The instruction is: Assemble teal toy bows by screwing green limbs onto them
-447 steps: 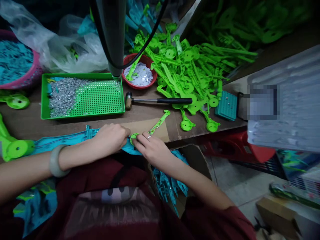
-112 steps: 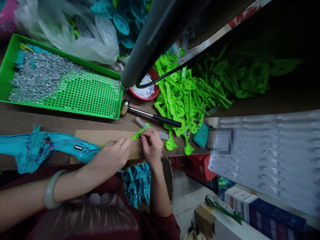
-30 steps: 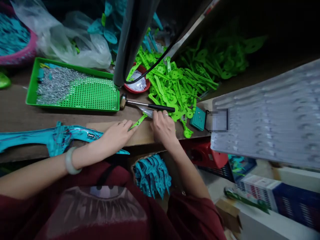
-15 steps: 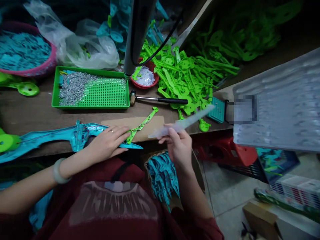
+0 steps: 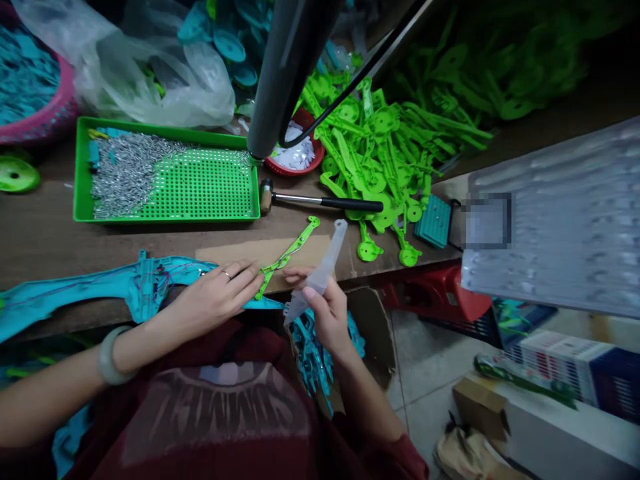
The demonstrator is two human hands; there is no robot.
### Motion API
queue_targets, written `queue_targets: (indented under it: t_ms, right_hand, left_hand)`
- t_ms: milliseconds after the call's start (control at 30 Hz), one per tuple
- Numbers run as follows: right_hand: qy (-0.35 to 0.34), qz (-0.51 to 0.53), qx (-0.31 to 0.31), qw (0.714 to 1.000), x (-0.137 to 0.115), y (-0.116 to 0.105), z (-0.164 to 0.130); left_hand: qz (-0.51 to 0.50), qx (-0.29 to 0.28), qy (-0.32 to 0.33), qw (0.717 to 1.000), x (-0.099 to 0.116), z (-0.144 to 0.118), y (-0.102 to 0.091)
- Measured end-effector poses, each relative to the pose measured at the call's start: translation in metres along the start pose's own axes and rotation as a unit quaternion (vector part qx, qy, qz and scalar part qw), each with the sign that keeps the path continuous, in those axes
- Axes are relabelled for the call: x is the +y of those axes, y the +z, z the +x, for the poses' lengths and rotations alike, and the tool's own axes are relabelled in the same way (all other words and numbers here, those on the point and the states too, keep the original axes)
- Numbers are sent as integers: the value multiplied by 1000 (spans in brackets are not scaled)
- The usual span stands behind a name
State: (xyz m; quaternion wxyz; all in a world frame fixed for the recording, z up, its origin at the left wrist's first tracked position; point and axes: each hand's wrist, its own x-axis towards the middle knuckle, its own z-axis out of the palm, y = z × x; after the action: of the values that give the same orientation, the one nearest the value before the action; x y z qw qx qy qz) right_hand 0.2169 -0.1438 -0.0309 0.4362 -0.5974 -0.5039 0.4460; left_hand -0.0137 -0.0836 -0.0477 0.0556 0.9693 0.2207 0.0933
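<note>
My left hand (image 5: 225,285) lies flat on the long teal plastic housing (image 5: 117,285), fingers stretched out and nearly together. Thin wires run inside that housing, and part of it is hidden under the palm. A slim bright-green plastic arm (image 5: 290,253) slants up from my left fingertips over a flat piece of cardboard (image 5: 240,251). To its right, my right hand (image 5: 327,310) pinches a translucent white plastic piece (image 5: 327,261) by its wider lower part. The piece's narrow end, with a hole, points up and away from me.
Behind the hands are a green tray (image 5: 167,217) of small metal screws or pins, a hammer (image 5: 320,201), and a red bowl (image 5: 320,157) of pale pieces. Green parts (image 5: 370,147) are heaped at the back right. Below the bench edge stands a carton (image 5: 377,333) of teal parts.
My right hand has drawn left and closer to me, turning the translucent piece from pointing right to pointing upward. My left hand stays on the housing. The camera view has shifted a little.
</note>
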Motion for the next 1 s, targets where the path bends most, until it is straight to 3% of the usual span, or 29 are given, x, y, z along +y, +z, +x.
queue_targets:
  t_ms: [100, 233, 433, 667, 833, 900, 1000]
  right_hand:
    - [-49, -103, -40, 993, -2, 7, 0]
    - [-66, -146, -46, 986, -1, 10, 3]
    - [-42, -103, -39, 993, 5, 9, 1]
    - [-10, -69, -38, 997, 4, 10, 0]
    - [25, -60, -49, 997, 1, 10, -3]
    - [25, -42, -16, 999, 4, 7, -2]
    - [15, -25, 145, 989, 10, -3, 4]
  left_hand:
    - [-15, -6, -22, 1000, 2, 1, -1]
    - [-16, -21, -21, 999, 1, 3, -6]
    - [36, -15, 19, 999, 0, 1, -6]
    - [34, -61, -17, 997, 6, 7, -10]
    - [26, -46, -5, 999, 6, 8, -11]
    - [19, -63, -26, 997, 6, 10, -13]
    - [-8, -93, -36, 995, 4, 15, -19]
